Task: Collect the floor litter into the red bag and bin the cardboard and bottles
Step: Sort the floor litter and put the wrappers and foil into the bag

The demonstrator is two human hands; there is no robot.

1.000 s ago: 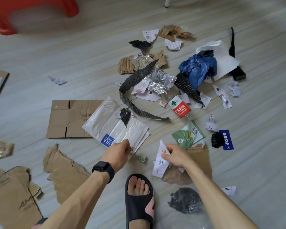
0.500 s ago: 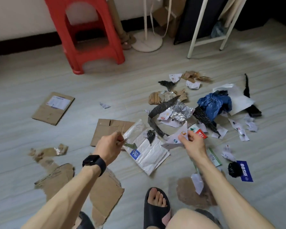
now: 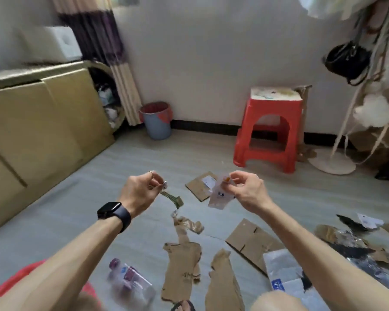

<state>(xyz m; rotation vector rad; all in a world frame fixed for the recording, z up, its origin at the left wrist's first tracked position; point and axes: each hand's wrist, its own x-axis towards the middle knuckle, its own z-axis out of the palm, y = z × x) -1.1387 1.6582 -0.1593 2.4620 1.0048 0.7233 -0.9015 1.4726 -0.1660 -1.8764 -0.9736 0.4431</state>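
A left hand (image 3: 139,191) pinches a thin greenish strip (image 3: 172,198); the right hand (image 3: 245,191) grips a white paper scrap (image 3: 219,198) — both raised above grey floor (image 3: 99,187). Torn cardboard (image 3: 182,270) and a clear plastic bottle (image 3: 130,281) lie below. Beyond stand a red stool (image 3: 267,131) and a blue bin (image 3: 156,121) lined red.

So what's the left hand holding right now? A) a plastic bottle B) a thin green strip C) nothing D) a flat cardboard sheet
B: the left hand pinches a thin green strip that dangles below its grip, while the bottle and torn cardboard lie on the floor.
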